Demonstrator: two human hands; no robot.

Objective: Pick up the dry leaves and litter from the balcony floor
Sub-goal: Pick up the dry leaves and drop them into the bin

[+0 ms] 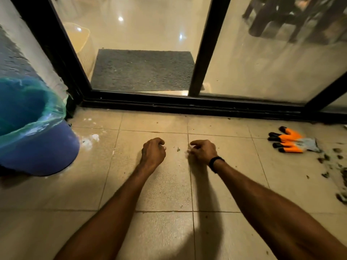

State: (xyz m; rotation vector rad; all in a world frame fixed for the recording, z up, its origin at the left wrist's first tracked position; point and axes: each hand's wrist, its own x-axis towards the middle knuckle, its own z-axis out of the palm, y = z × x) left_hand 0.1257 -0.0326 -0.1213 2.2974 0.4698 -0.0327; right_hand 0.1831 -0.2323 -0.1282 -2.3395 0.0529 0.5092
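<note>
The mat [142, 70] lies behind the door track [187, 106], inside the glass. In front of the track, the bin [37, 147] stands at its left end and the gloves [293, 140] lie near its right end, with litter [324, 158] nearer me. Before the track's middle are the left hand [153, 152] and right hand [203, 151], a scrap [178, 149] between them.

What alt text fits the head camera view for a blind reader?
A left hand and right hand reach to a tiled balcony floor, fingers curled, a scrap between them. A bag-lined blue bin stands left; orange gloves and dry leaf debris lie right.
</note>
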